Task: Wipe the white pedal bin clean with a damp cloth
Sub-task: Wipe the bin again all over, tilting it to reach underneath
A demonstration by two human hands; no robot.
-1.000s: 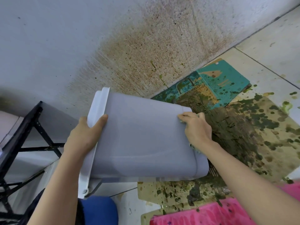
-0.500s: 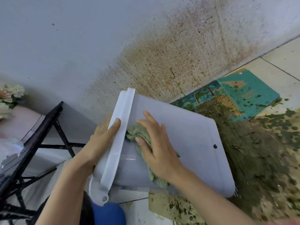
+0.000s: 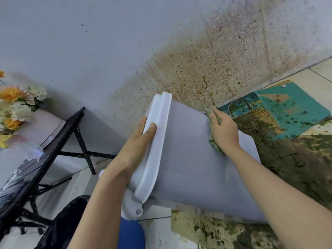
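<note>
**Bin.** The white bin is tipped onto its side and held off the floor, close to the foot of the wall. Its lid is closed and points to the left. Its base points to the right, above the soiled sheets. The broad side faces up.

**Left grip**. It grasps the lid's rim. The thumb lies across the upper face of the lid and the fingers are wrapped behind it, out of sight.

**Right grip**. It is released, with the fingers laid nearly straight on the cloth. It presses the cloth onto the bin's upper face near the far edge. The cloth is greenish and shows beyond the fingertips and below the palm.

**Surroundings.**
- The wall behind the bin carries a wide brown spatter.
- The sheets on the floor are covered in dark green and brown stains.
- A teal board, also spotted, lies against the foot of the wall.
- A black-framed worktop stands to the left, with flowers beside it.
- A blue object shows below the lid's hinge; what it is cannot be told.
</note>
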